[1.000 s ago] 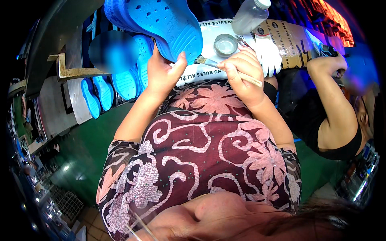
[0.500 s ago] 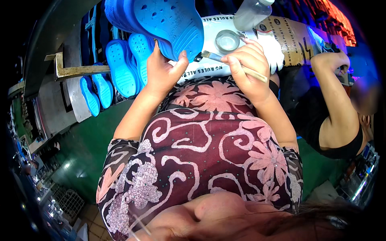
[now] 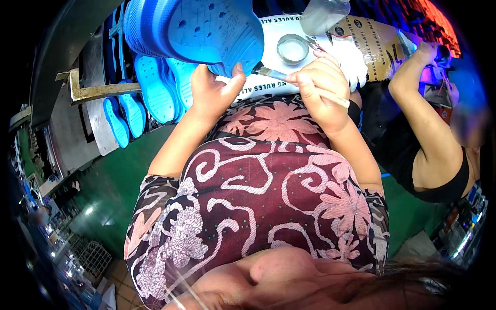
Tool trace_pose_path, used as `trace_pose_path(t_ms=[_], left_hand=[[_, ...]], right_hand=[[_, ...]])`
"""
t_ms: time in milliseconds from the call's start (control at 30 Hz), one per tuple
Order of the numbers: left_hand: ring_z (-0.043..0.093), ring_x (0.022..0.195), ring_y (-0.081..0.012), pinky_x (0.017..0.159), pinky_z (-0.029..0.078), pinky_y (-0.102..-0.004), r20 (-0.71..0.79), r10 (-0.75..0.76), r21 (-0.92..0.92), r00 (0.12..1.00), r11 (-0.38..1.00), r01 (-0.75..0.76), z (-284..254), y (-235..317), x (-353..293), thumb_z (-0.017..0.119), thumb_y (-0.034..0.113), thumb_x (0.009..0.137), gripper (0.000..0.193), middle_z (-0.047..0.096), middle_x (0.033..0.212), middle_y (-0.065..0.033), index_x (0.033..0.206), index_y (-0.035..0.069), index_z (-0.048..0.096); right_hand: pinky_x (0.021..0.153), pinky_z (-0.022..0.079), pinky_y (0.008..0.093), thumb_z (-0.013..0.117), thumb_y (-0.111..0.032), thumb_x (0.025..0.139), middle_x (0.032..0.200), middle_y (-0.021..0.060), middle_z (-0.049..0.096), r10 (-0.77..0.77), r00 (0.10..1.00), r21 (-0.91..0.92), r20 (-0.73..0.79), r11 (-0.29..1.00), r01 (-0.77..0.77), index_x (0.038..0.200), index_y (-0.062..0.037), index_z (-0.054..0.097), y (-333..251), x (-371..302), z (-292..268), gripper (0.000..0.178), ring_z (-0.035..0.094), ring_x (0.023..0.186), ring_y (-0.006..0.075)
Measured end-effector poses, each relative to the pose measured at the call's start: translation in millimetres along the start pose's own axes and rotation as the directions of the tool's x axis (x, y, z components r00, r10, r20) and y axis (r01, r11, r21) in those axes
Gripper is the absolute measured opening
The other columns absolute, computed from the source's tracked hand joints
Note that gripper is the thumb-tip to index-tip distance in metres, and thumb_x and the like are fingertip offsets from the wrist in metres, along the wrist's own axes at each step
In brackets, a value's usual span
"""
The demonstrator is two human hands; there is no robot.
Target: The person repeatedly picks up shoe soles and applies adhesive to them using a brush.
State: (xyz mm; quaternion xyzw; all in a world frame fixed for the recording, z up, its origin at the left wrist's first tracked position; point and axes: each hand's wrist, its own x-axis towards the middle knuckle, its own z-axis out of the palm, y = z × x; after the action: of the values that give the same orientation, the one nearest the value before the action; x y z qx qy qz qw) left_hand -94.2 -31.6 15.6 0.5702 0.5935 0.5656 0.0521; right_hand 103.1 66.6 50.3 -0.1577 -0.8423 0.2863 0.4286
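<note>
My left hand (image 3: 216,93) grips the edge of a large blue clog (image 3: 219,33) with small holes, its thumb on the near side. Between the fingers of my right hand (image 3: 323,93) is a flat brush (image 3: 276,74) with a pale handle. The brush's dark bristles touch or nearly touch the clog's rim; I cannot tell which. Just beyond my right hand a small round glass jar (image 3: 292,49), holding something whitish, stands on a white printed covering (image 3: 276,31). A translucent bottle (image 3: 324,15) is behind the jar.
Several blue soles (image 3: 155,93) and smaller blue pieces (image 3: 135,116) stand at the left, beside a metal bracket (image 3: 106,92). Brown printed covering (image 3: 380,51) lies at the right. A co-worker's bare arm (image 3: 421,113) reaches toward the bench there.
The clog has shifted slightly left and toward me, and the brush tip has moved a little right along its rim. At the right, the co-worker's arm has moved farther forward.
</note>
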Motion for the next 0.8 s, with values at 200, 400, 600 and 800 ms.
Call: trace_pose_path(t_ms=[200, 400, 600, 800], left_hand=[[0.061, 0.071, -0.0195, 0.064, 0.048, -0.0276, 0.001, -0.081, -0.115, 0.997, 0.99, 0.081, 4.2, 8.5, 3.2, 0.065, -0.001, 0.068, 0.033, 0.062, 0.085, -0.0116, 0.099, -0.003, 0.053], [0.06, 0.076, -0.0212, 0.07, 0.048, -0.0305, -0.007, 0.103, -0.034, 0.995, 0.994, -0.104, 1.7, 11.2, 13.9, 0.061, -0.001, 0.068, 0.027, 0.061, 0.088, -0.0122, 0.095, -0.003, 0.058], [0.06, 0.079, -0.0269, 0.07, 0.048, -0.0325, 0.101, 0.105, 0.15, 0.989, 0.981, -0.12, -1.5, 11.5, 9.0, 0.061, 0.006, 0.07, 0.026, 0.061, 0.088, -0.0148, 0.095, -0.002, 0.06], [0.06, 0.078, -0.0245, 0.071, 0.048, -0.0314, 0.01, 0.156, 0.001, 0.988, 0.988, -0.156, 2.9, 11.5, 16.8, 0.062, 0.002, 0.068, 0.026, 0.061, 0.089, -0.0127, 0.094, -0.003, 0.06]], right_hand=[[0.08, 0.04, 0.0358, 0.059, -0.017, 0.08, 0.062, 0.0022, 0.06, -0.014, 0.999, 0.048, -0.047, 0.999, 0.016, 0.066, -0.0082, 0.065, 1.1, 0.4, 7.0, 0.017, 0.056, 0.061, 0.0197], [0.076, 0.041, 0.0353, 0.058, -0.016, 0.081, 0.06, 0.0017, 0.058, 0.011, 1.0, 0.08, 0.007, 0.997, -0.011, 0.066, -0.0076, 0.064, -0.1, -3.5, 0.5, 0.019, 0.055, 0.059, 0.0195], [0.075, 0.041, 0.0354, 0.06, -0.014, 0.079, 0.059, 0.0025, 0.057, 0.063, 0.996, 0.115, -0.069, 0.992, -0.054, 0.066, -0.007, 0.063, -2.8, 1.5, 0.9, 0.016, 0.054, 0.058, 0.0196], [0.077, 0.04, 0.0351, 0.064, -0.015, 0.074, 0.059, 0.0032, 0.056, -0.059, 0.998, -0.059, -0.023, 0.997, 0.058, 0.066, -0.007, 0.062, -1.4, 1.0, 0.5, 0.011, 0.054, 0.059, 0.02]])
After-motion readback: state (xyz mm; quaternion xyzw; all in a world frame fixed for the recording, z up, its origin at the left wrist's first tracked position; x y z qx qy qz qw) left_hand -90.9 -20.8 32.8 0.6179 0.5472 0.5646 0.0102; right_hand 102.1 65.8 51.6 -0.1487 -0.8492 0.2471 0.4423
